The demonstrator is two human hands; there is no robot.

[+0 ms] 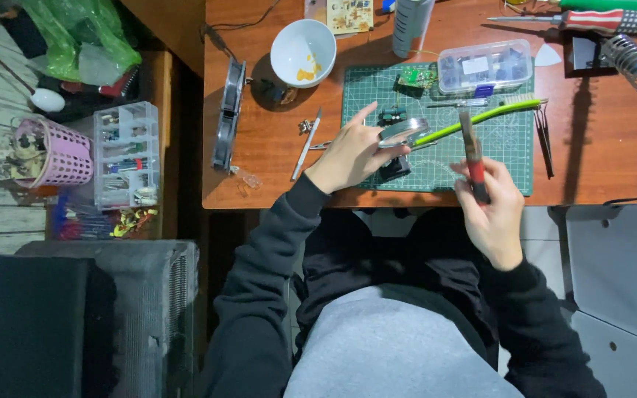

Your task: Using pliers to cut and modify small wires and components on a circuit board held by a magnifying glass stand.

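My left hand (352, 151) rests over the left part of a green cutting mat (444, 166) and pinches a round magnifying lens (401, 133) with a lime-green handle (481, 116). A small dark part (395, 168) lies on the mat just under that hand. My right hand (492, 206) is near the desk's front edge, closed around a red-handled tool (475, 158) whose dark tip points up over the mat. A small green circuit board (416, 78) sits at the mat's top.
On the wooden desk (259, 140): a white bowl (302, 51), a clear parts box (484, 66), tweezers (306, 146), black tweezers (544, 136), a screwdriver (599, 21). Left of the desk stand a clear organiser (125, 155) and a pink basket (57, 153).
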